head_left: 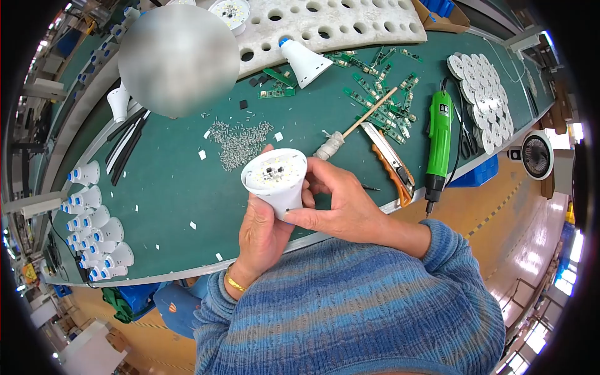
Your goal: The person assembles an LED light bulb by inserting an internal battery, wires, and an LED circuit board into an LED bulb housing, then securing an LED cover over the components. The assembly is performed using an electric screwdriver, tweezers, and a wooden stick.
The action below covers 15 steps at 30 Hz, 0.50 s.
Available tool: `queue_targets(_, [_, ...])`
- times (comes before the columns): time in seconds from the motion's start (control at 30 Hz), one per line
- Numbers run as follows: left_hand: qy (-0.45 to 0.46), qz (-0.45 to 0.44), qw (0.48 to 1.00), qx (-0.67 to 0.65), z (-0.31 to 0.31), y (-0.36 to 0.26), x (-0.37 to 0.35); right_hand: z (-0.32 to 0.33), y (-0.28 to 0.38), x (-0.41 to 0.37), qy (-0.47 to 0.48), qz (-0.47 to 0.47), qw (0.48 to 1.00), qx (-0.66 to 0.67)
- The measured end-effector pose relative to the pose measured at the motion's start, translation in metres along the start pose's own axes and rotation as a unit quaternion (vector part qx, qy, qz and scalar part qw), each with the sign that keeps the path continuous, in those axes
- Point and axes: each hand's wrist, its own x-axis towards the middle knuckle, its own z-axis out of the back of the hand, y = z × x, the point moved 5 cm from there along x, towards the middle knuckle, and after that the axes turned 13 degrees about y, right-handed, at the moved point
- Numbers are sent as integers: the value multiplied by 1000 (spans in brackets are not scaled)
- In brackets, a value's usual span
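Observation:
A white LED bulb housing (284, 195) is held between both hands over the bench's near edge. Its wide open end faces up, tilted towards me, and shows a round LED board (273, 171) with small dark parts at its centre. My left hand (264, 232) closes around the housing from the left and below. From the right, my right hand (342, 199) grips it with thumb and fingers; some fingertips are hidden behind it. Just beyond the housing lies a pile of small screws (239, 144). Near my right hand rests a wooden stick (369, 114) with a wrapped end.
Right of the hands lie an orange utility knife (392, 167), a green electric screwdriver (440, 134) and stacked round boards (481, 100). Green circuit boards (375, 94) lie behind. Bulb housings (103, 228) stand in rows at left. A foam tray (337, 28) with holes spans the back.

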Motion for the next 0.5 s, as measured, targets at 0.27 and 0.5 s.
queue_targets(0.27, [-25, 22, 998, 51, -7, 0, -3, -2, 2, -5, 15, 30, 999, 13])
queue_targets(0.5, [-78, -12, 994, 78, -11, -1, -1, -2, 7, -6, 50, 45, 997, -28])
